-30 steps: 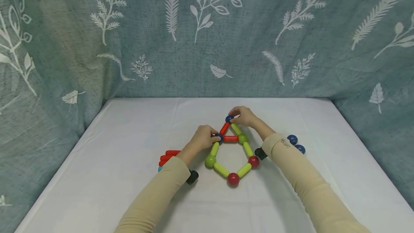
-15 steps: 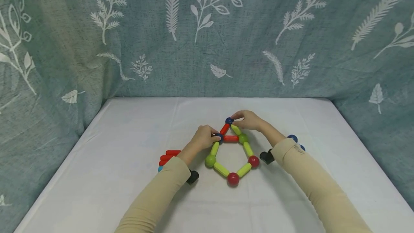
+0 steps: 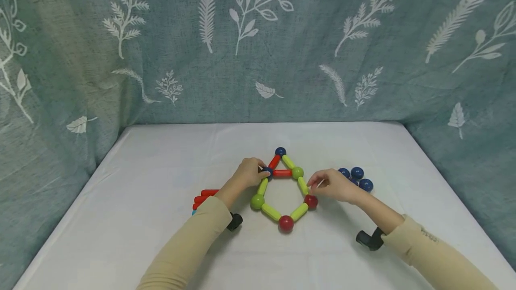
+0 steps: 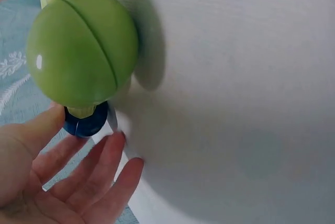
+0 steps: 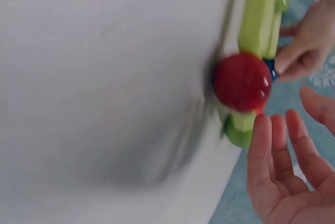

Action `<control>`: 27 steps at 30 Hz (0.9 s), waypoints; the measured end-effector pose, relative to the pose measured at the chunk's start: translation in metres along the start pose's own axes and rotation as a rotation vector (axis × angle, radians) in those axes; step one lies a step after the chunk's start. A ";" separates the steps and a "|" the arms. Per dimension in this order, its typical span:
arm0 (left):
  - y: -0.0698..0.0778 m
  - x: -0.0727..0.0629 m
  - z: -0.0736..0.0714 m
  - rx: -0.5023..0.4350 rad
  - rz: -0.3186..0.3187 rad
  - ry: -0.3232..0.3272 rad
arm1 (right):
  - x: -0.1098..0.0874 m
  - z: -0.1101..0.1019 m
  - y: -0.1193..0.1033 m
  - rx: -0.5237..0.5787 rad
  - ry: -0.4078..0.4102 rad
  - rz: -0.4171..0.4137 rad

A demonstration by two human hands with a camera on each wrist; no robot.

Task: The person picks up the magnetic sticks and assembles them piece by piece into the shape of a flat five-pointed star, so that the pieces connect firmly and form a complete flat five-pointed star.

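My left hand pinches a blue ball between thumb and fingers at the left corner of a ring of rods and balls. A large green ball partly hides that grip in the left wrist view. Red rods and yellow-green rods link the balls. Another blue ball tops the small triangle, and a green ball forms its right corner. Beside the right red ball my right hand hangs with loosely bent fingers, holding nothing.
Several loose blue balls lie right of the ring, partly behind my right hand. Red rods lie to the left, partly covered by my left forearm. A patterned curtain hangs behind the white table.
My right hand has let go of the top blue ball and moved down and right, near the right red ball. The left hand keeps its pinch. The head view has shifted slightly.
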State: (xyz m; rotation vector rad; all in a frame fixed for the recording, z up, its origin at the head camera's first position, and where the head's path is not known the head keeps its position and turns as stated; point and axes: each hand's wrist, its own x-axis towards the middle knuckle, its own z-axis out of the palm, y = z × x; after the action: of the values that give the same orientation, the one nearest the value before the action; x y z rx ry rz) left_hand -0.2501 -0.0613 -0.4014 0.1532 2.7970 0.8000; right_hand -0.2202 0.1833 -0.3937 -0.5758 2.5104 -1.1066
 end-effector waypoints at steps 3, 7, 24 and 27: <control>0.000 -0.001 0.002 0.016 0.037 0.019 | -0.011 0.008 0.003 0.009 0.021 0.006; 0.000 -0.001 0.005 0.039 0.113 0.046 | -0.016 0.018 0.006 -0.012 0.096 0.006; -0.013 -0.023 -0.013 0.104 0.104 0.001 | 0.011 0.012 0.010 0.035 0.159 0.134; -0.015 -0.032 -0.015 0.132 0.117 0.010 | 0.022 0.010 0.009 0.071 0.153 0.194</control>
State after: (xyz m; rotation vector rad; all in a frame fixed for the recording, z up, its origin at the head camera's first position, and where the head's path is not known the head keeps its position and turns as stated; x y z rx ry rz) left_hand -0.2233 -0.0868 -0.3907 0.3385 2.8718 0.6424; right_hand -0.2363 0.1720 -0.4098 -0.2298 2.5767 -1.2003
